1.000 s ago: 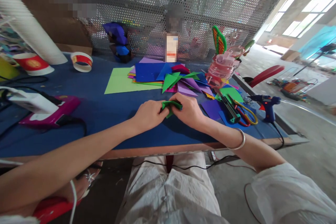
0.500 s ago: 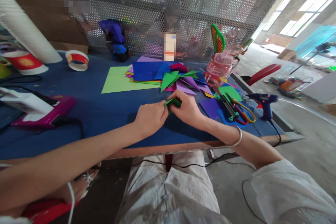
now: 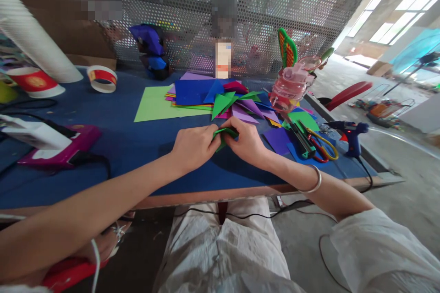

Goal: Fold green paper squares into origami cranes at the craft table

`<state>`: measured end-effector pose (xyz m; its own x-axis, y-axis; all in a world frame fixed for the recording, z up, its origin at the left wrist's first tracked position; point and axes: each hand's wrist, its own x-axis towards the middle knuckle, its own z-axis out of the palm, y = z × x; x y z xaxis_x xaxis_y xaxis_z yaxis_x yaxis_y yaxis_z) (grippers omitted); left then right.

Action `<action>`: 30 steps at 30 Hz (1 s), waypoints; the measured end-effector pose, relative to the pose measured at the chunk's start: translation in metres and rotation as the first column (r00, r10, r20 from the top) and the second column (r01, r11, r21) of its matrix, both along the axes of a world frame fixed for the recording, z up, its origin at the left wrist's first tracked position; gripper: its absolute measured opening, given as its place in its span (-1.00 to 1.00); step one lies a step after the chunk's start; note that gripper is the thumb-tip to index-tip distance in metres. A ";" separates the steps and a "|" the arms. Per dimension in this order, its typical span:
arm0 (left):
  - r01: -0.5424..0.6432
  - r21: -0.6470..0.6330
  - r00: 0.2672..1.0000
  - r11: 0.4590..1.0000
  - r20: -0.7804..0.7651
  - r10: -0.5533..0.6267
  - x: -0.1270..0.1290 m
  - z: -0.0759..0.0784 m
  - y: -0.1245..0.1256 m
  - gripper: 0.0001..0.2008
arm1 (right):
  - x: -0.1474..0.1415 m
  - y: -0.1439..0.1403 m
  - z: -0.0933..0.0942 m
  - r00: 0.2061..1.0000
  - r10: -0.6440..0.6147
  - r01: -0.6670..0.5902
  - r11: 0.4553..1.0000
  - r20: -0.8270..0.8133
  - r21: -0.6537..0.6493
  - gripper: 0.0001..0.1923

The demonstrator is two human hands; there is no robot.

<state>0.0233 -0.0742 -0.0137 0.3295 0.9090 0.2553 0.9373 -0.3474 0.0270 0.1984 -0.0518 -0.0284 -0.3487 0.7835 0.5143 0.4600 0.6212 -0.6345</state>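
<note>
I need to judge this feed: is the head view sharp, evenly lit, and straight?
Head view: sharp at the hands, left hand and right hand on green paper; windows blown out at right; edges bowed by the wide lens; table evenly lit.

Daylight pours in from the windows (image 3: 395,23) far to the right of the right hand (image 3: 245,144), and they are blown out to near white. The table (image 3: 113,142) under both hands is evenly lit and the colours look saturated. Soft shadows lie beneath the left hand (image 3: 192,146) and its forearm. The mesh (image 3: 192,4) beyond the hands glints. Straight lines bow toward the edges, and the near sleeve (image 3: 378,256) looks stretched and soft.
</note>
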 end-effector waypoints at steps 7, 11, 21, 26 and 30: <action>-0.010 0.119 1.000 0.993 0.028 0.007 -0.002 -0.003 0.000 -0.72 | -0.001 -0.001 0.005 0.989 -0.075 0.081 0.996 0.126 -0.043 -0.77; 0.045 0.158 0.999 0.986 -0.008 -0.045 -0.001 -0.006 -0.001 -0.70 | -0.002 -0.004 0.007 0.980 -0.085 0.093 0.995 0.179 -0.038 -0.71; 0.090 0.098 0.995 0.991 -0.049 -0.086 0.005 -0.013 -0.006 -0.72 | 0.001 -0.006 0.001 0.967 -0.084 0.101 0.993 0.241 -0.059 -0.75; -0.027 0.071 0.999 0.997 0.030 0.025 -0.001 -0.004 0.002 -0.72 | -0.001 -0.003 0.002 0.979 -0.058 0.065 0.997 0.197 -0.029 -0.77; -0.032 0.060 0.998 0.998 0.051 0.029 -0.001 -0.003 0.002 -0.70 | -0.002 -0.003 0.004 0.977 -0.076 0.082 0.996 0.200 -0.021 -0.76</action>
